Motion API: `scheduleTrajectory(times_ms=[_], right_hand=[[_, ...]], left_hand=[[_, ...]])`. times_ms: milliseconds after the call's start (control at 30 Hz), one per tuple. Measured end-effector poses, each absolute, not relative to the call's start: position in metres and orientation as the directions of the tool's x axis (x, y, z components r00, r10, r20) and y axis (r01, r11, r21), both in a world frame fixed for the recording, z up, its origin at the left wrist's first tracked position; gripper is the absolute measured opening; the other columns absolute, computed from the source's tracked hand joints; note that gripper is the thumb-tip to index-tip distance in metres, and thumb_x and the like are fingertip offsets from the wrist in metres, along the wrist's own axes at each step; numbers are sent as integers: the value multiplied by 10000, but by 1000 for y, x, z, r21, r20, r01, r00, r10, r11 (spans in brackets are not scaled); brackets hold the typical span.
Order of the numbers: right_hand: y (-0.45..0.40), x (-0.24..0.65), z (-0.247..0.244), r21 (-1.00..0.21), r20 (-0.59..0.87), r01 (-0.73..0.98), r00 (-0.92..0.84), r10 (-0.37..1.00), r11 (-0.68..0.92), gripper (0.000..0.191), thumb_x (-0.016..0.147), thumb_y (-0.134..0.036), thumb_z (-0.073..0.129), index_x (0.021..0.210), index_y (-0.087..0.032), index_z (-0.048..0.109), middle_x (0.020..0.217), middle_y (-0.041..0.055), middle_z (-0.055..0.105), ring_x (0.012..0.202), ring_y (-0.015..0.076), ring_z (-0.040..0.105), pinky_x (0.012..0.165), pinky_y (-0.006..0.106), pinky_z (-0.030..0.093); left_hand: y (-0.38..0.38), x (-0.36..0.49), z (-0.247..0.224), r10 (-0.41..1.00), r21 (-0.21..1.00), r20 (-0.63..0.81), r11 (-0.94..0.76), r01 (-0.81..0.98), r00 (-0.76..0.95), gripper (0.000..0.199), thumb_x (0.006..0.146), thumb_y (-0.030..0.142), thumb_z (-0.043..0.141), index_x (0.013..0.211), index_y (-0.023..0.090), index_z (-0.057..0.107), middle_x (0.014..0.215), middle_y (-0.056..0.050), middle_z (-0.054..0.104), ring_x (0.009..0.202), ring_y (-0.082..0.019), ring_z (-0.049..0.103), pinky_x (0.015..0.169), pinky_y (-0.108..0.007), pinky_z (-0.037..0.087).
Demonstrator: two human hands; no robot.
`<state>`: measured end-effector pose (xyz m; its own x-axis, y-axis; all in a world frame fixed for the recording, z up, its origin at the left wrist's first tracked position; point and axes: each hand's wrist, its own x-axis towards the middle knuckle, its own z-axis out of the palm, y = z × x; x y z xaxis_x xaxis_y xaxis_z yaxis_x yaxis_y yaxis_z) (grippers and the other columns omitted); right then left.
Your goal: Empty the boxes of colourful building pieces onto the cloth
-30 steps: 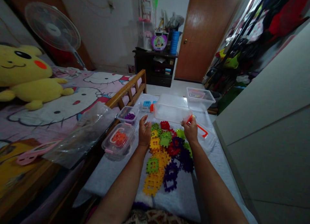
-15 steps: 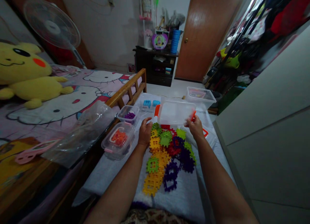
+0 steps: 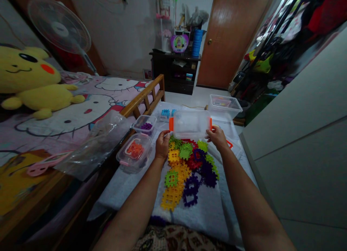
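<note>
From where I stand, a frosted plastic piece point(image 3: 192, 124), a flat-looking rounded rectangle with two orange clips, one at each end, is up over the far edge of a block pile. The right hand point(image 3: 217, 136) pinches its right end; the left hand point(image 3: 162, 145) is half curled beside the left clip, and I can't tell whether it grips.

Below, on the worktop point(image 3: 208, 215) with its soft, wrinkled cloth, toothed, mostly square blocks overlap too much to count: yellow blocks point(image 3: 176, 170), green blocks point(image 3: 186, 150), red blocks point(image 3: 193, 162) and dark purple blocks point(image 3: 208, 173), several with window-like openings.

One lidded clear box point(image 3: 148, 146) holds orange pieces point(image 3: 135, 149); one clear tub point(image 3: 138, 127) holds purple pieces point(image 3: 146, 126). Two blue blocks point(image 3: 165, 113) show beyond, and one larger see-through bin point(image 3: 226, 111) stands at the far right.
</note>
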<state>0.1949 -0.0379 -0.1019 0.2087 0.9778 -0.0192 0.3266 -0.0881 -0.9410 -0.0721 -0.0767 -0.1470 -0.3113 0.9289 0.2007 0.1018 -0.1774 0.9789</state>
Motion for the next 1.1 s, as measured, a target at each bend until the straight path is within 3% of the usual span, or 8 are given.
scheduleTrajectory(times_ms=[100,300,567,800,1100], right_hand=[[-41,193,-96,-945,-43,309,202,979,-105,105,793,-192,614,888,-160,583,542,-14,629,476,148,641,354,186,467],[-44,190,-92,-956,-77,262,208,975,-132,85,798,-191,631,861,-162,581,515,-18,615,455,139,628,369,196,495],[-36,192,-98,-984,-53,145,291,955,-99,264,765,-265,693,969,-162,560,630,-31,620,466,143,643,427,264,575],[-31,192,-111,-986,18,160,349,937,-41,300,745,-291,651,995,-182,526,753,-27,640,477,119,641,509,292,610],[-50,187,-106,-980,7,193,227,974,-39,321,728,-336,669,967,-209,496,697,-49,603,508,142,663,439,247,576]], left_hand=[[-77,-72,-145,930,977,208,-179,119,-302,301,885,458,531,996,205,651,928,-44,678,916,-224,628,869,-353,491],[-77,-71,-140,926,969,239,-211,127,-291,274,893,452,518,977,221,638,1026,-58,693,1012,-229,622,945,-373,477],[-73,-75,-138,945,973,219,-194,122,-243,276,883,451,520,961,214,639,994,-55,685,980,-224,627,941,-366,477],[-67,-79,-140,948,969,238,-216,122,-210,249,894,414,523,1007,226,641,1046,-51,694,1030,-223,630,1001,-386,465],[-61,-83,-127,959,969,246,-244,38,-139,345,865,389,576,1169,229,613,1179,-68,697,1065,-222,650,974,-374,504]])
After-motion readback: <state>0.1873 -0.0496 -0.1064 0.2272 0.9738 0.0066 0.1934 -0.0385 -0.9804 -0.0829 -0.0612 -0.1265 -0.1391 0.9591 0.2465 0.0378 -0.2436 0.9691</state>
